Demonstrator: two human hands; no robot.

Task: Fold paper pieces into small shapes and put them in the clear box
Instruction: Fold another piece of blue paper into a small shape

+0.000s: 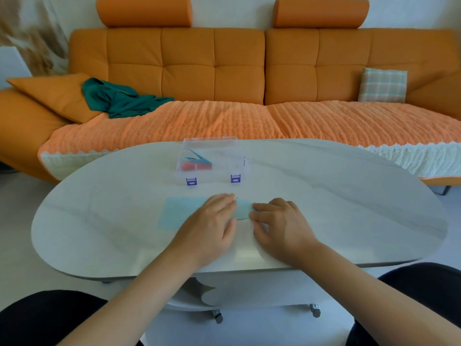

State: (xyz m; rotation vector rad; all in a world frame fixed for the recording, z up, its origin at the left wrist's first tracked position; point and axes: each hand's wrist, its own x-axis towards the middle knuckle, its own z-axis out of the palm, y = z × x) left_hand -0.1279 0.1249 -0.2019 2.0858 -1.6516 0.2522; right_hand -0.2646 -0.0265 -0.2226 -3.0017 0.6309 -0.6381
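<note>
Two folded shapes point(197, 162) lie in the clear box point(212, 159); both hands, left point(212, 221) and right point(279, 223), press flat, unclenched, on light-blue paper point(174, 213), folding unfinished.

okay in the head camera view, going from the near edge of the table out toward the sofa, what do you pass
Near to far: both hands (left hand, right hand) pressing the light blue paper → clear box holding folded paper shapes → orange sofa.

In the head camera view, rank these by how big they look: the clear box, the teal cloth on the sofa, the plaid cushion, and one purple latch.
Largest to smallest as they appear:
1. teal cloth
2. clear box, looks close to the cloth, and it sits nearer the camera
3. plaid cushion
4. purple latch
</note>
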